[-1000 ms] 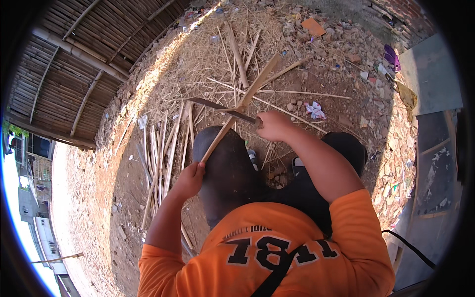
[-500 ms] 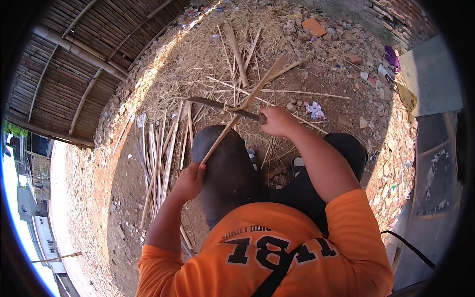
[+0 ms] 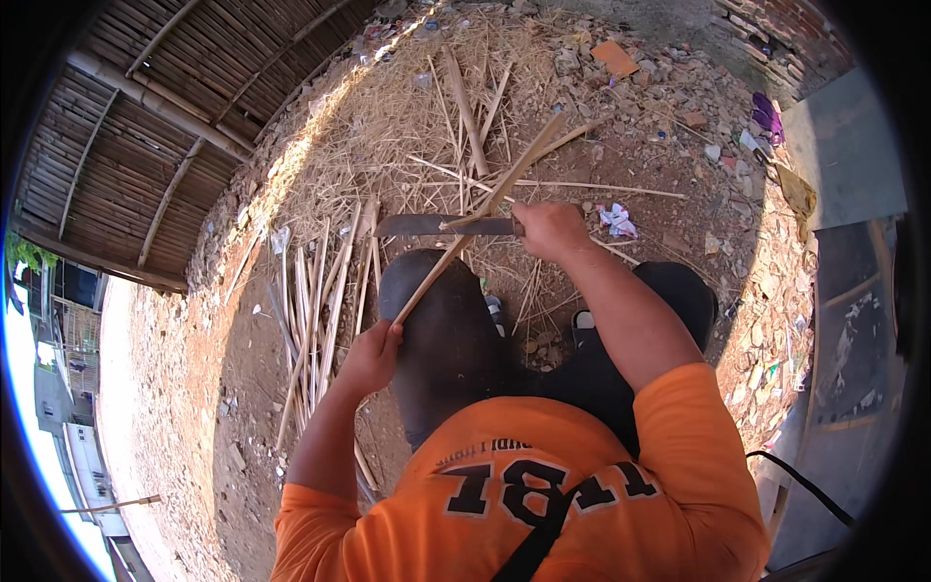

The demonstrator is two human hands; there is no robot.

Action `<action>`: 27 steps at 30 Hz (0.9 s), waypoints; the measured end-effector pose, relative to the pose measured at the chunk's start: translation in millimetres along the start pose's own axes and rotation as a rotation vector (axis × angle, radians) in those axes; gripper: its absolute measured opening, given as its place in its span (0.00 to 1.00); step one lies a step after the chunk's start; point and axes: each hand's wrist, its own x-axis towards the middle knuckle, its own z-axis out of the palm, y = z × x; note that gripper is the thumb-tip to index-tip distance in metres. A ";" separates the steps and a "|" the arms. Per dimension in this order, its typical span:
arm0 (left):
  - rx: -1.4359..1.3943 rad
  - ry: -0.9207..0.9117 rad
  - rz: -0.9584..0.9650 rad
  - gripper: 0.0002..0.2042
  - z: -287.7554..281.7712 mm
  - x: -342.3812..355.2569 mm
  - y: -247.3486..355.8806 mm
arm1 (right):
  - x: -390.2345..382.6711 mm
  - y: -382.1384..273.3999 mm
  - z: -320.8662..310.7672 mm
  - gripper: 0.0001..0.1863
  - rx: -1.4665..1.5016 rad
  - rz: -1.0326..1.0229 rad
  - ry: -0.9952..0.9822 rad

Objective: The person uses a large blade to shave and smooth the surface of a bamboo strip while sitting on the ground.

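My left hand (image 3: 371,356) is closed round the near end of a long bamboo strip (image 3: 432,276), beside my left knee. The strip slants away to the right, passing over the knee. My right hand (image 3: 553,233) grips the handle of a machete (image 3: 412,225), its dark blade lying roughly level and pointing left. Blade and strip cross beyond the knee, where a pale sliver sticks out at the cut. How deep the blade sits in the bamboo is hard to see.
Several split bamboo strips (image 3: 315,301) lie on the dirt at the left. More bamboo pieces (image 3: 465,112) rest ahead on straw and shavings. Crumpled paper (image 3: 618,219) lies past my right knee. A woven bamboo wall (image 3: 145,126) stands far left, grey panels (image 3: 853,155) on the right.
The machete has turned from slanting to nearly level, its tip coming nearer to me. My right hand has shifted slightly right and away. My left hand stays in place on the strip.
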 end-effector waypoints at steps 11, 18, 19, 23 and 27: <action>0.012 0.028 -0.005 0.18 0.1 2.3 2.2 | 5.7 13.3 -0.4 0.22 0.501 0.166 -0.280; -0.038 0.012 0.002 0.19 -4.0 -0.3 3.8 | 4.4 -38.3 -8.1 0.18 0.197 0.003 -0.282; -0.024 0.019 0.004 0.18 -7.1 -2.0 3.7 | 12.2 -26.1 -12.2 0.15 0.069 0.060 -0.188; 0.131 0.035 0.027 0.18 4.0 6.0 4.2 | 4.0 10.4 -1.4 0.09 -0.104 0.126 0.111; -0.003 -0.001 -0.011 0.18 -6.2 -0.3 13.1 | 10.0 12.6 4.8 0.11 -0.091 0.048 0.226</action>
